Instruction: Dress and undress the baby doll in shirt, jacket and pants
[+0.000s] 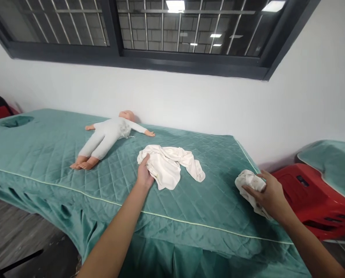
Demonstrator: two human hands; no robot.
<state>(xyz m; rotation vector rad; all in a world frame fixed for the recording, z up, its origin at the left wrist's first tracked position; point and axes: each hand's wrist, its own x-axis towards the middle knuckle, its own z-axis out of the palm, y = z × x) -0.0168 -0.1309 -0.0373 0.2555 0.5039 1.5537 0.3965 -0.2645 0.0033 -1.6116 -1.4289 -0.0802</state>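
My left hand (145,172) grips the near left edge of a white baby garment (168,164), which lies crumpled with one sleeve or leg stretched to the right. Over the right end of the bed, my right hand (269,193) is closed on a bunched white cloth (249,183) with faint printed marks; its exact kind is not clear. Farther back on the left, a baby doll (107,133) lies on its back in a white suit, arms spread, head toward the wall.
A green quilted cover (207,208) is spread over the bed, with a face hole (17,121) at the far left. Beyond the right end stands a red plastic stool (314,193) beside another green-covered surface (334,162). A white wall and barred window (184,31) rise behind.
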